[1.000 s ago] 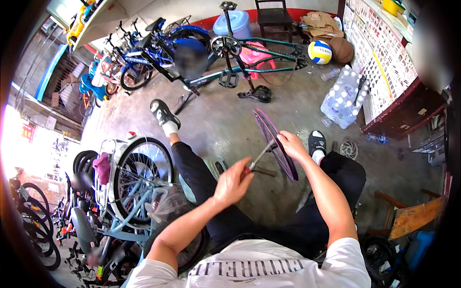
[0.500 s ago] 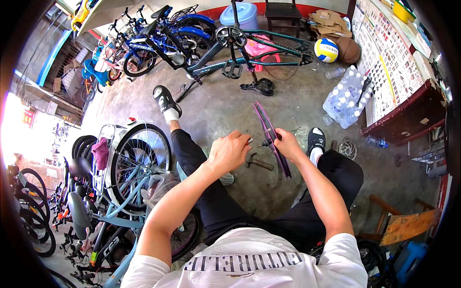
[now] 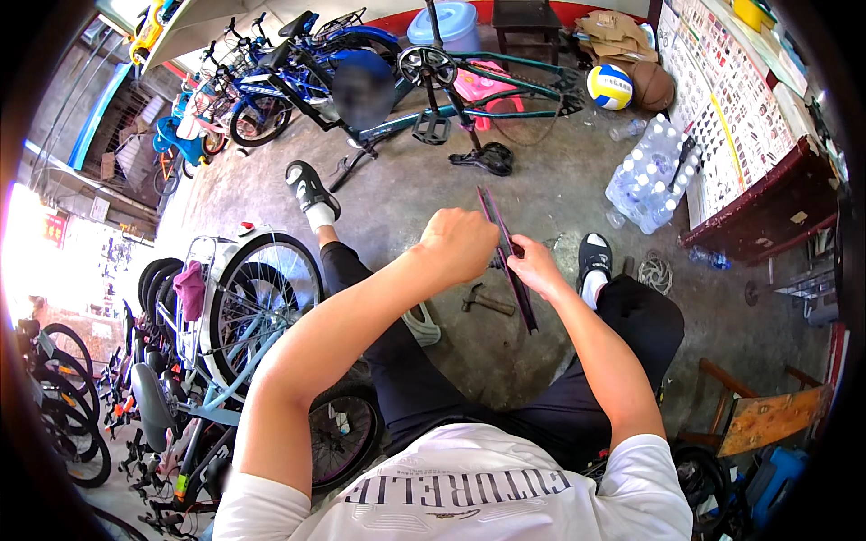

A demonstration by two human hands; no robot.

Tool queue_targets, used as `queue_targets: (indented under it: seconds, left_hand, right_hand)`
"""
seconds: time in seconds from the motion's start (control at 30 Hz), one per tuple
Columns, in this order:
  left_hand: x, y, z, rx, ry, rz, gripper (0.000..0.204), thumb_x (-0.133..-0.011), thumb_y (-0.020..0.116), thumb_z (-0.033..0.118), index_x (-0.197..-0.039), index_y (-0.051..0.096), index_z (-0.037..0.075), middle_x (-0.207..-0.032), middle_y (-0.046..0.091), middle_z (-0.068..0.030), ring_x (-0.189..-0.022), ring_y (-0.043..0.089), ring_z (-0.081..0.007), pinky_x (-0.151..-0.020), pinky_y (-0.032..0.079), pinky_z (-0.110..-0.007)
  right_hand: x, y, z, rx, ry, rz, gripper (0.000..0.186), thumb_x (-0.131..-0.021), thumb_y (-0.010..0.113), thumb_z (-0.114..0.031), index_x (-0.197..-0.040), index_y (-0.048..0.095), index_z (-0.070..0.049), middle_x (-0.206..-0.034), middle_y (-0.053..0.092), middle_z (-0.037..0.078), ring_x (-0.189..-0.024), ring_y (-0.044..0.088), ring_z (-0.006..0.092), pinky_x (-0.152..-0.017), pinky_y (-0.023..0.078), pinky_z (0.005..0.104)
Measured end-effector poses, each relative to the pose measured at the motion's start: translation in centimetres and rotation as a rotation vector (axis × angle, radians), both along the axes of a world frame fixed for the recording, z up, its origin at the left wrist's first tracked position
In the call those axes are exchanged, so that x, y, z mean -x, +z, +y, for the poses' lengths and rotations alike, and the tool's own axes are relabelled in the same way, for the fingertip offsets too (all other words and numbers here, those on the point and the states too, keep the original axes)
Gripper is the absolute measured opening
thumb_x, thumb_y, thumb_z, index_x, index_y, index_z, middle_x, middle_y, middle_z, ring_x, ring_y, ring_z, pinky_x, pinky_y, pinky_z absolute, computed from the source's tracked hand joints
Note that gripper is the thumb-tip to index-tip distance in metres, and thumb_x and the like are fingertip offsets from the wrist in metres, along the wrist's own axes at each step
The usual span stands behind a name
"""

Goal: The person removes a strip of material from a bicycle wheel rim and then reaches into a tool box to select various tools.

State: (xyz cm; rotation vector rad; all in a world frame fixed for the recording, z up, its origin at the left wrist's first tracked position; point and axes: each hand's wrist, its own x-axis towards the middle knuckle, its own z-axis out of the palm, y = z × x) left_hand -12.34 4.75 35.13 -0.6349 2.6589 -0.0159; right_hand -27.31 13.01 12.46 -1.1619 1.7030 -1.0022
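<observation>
Swings the left hand (image 3: 457, 244) rightward since half a second ago, from apart to right beside the purple wheel rim (image 3: 520, 296), and tilts that rim nearer edge-on. Curls the left hand with its back uppermost and fingertips hidden; cannot tell how tightly closed, whether holding anything, or whether touching the rim. Grips the rim firmly with the right hand (image 3: 534, 266), fingers closed, keeping it raised between both hands, over the concrete floor (image 3: 433, 194). Has a hammer (image 3: 492, 302) on the floor below the left hand as seen, handle toward the rim, and a pale plastic stool (image 3: 424, 326) near the left leg. Rests a sandal (image 3: 313, 191) at left and another (image 3: 594, 256) at right, the latter near a round grey part (image 3: 655, 273). Farther out, faces an upturned dark green bicycle frame (image 3: 390, 128), with a pack of bottles (image 3: 651, 176) to its right and a light-blue bicycle (image 3: 242, 362) close by at left.
</observation>
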Motion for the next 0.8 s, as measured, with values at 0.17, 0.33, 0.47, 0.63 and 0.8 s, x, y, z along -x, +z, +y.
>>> queue_targets:
  seconds: [0.17, 0.33, 0.47, 0.63, 0.8]
  left_hand:
    - [2.7, 1.5, 0.2, -0.024, -0.002, -0.060, 0.012, -0.079, 0.072, 0.014, -0.086, 0.076, 0.005, -0.086, 0.076, -0.0170, -0.082, 0.077, -0.0366, -0.069, 0.061, -0.045]
    - [3.4, 1.9, -0.1, -0.016, -0.054, -0.119, 0.017, -0.078, 0.070, 0.011, -0.091, 0.079, 0.005, -0.090, 0.078, -0.0176, -0.086, 0.077, -0.0352, -0.071, 0.061, -0.043]
    - [2.8, 1.1, -0.8, -0.011, -0.021, -0.093, 0.014, -0.080, 0.071, 0.014, -0.089, 0.079, 0.006, -0.093, 0.078, -0.0168, -0.086, 0.077, -0.0354, -0.071, 0.061, -0.043]
    - [0.1, -1.2, -0.3, 0.018, 0.032, 0.029, 0.014, -0.086, 0.072, 0.021, -0.091, 0.076, 0.009, -0.091, 0.076, -0.0145, -0.081, 0.076, -0.0353, -0.067, 0.060, -0.046]
    - [-3.7, -6.1, 1.0, -0.007, 0.162, 0.341, 0.015, -0.094, 0.069, 0.025, -0.101, 0.075, 0.013, -0.088, 0.073, -0.0120, -0.074, 0.072, -0.0352, -0.064, 0.058, -0.047]
  right_hand:
    - [-0.8, -1.2, -0.1, 0.049, 0.001, -0.066, 0.049, -0.086, 0.064, -0.015, -0.131, 0.063, 0.005, -0.120, 0.071, 0.026, -0.112, 0.068, 0.0392, -0.096, 0.053, 0.0436]
    - [-1.8, -1.6, -0.3, 0.089, 0.002, -0.065, 0.043, -0.088, 0.064, -0.012, -0.127, 0.063, 0.005, -0.117, 0.071, 0.026, -0.108, 0.069, 0.0391, -0.094, 0.053, 0.0440]
    - [-2.0, -1.3, -0.3, 0.092, -0.029, -0.105, 0.042, -0.089, 0.064, -0.010, -0.128, 0.063, 0.005, -0.118, 0.070, 0.026, -0.109, 0.069, 0.0398, -0.095, 0.053, 0.0449]
    - [-0.3, -2.3, -1.2, 0.072, -0.053, -0.074, 0.045, -0.090, 0.063, -0.010, -0.132, 0.061, 0.007, -0.126, 0.067, 0.028, -0.111, 0.068, 0.0414, -0.097, 0.052, 0.0452]
    - [1.0, -2.2, -1.2, 0.046, -0.079, -0.155, 0.042, -0.093, 0.061, -0.008, -0.132, 0.061, 0.007, -0.118, 0.070, 0.023, -0.101, 0.071, 0.0323, -0.091, 0.054, 0.0408]
